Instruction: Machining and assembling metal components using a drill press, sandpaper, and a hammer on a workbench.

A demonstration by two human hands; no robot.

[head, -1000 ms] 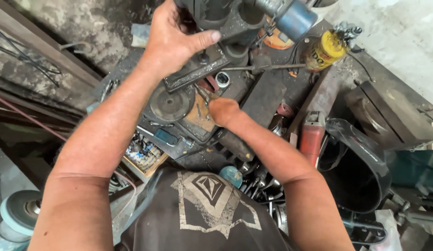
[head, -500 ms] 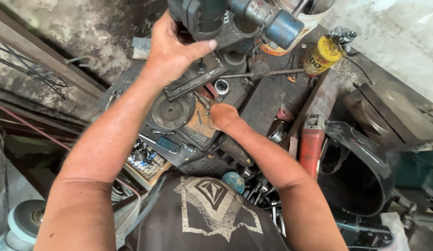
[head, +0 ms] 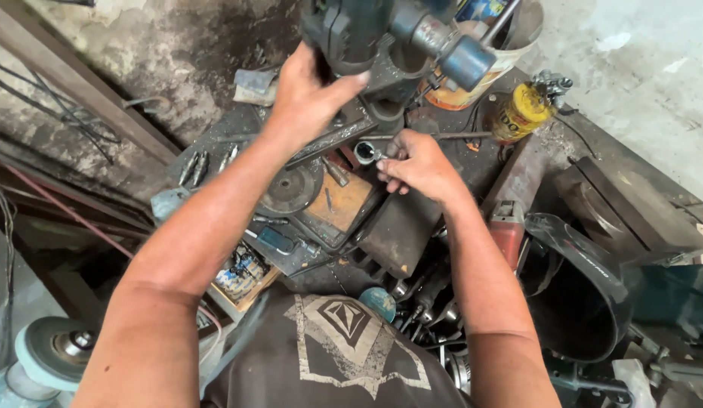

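My left hand (head: pixel 310 94) grips the dark body of a bench drill press (head: pixel 366 34) at the top of the head view, thumb stretched across its side. My right hand (head: pixel 419 162) is just below the machine, fingers pinched on a small metal key or tool next to a short metal ring (head: pixel 364 152) on the drill table. A round dark disc (head: pixel 291 189) and an orange-brown flat block (head: pixel 340 202) lie on the bench under my forearms.
A yellow can (head: pixel 518 113) and a paint bucket (head: pixel 472 91) stand at the back right. A red angle grinder (head: pixel 510 227) and a black tub (head: pixel 578 302) lie to the right. A bench grinder wheel (head: pixel 53 347) sits lower left; loose tools crowd the front edge.
My right hand rose from the orange block up to the metal ring under the drill. My left hand stayed on the machine as the view shifted downward.
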